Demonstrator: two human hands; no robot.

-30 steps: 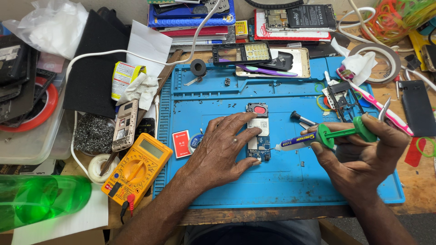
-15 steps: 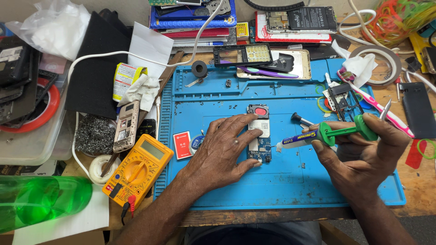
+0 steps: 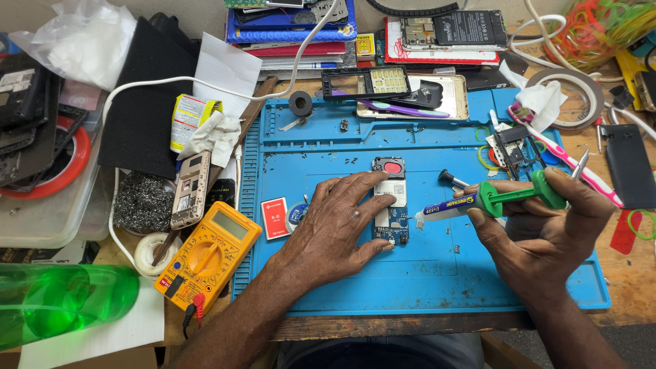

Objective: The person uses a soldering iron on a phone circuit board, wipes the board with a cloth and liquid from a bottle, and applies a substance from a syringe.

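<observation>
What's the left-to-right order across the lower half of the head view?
Green bottle → yellow multimeter → red card → left hand holding down the circuit board → syringe with green plunger → right hand gripping it.

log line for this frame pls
left hand: pins circuit board | right hand: holds green-plunger syringe, tip by board | surface: blue mat

Circuit board (image 3: 391,198) at centre of the work mat (image 3: 424,273), under the left hand (image 3: 338,229). Syringe (image 3: 478,200) in the right hand (image 3: 547,229), to the board's right, tip beside it. Multimeter (image 3: 208,256) left of the mat; tape roll (image 3: 567,96) behind, right.
</observation>
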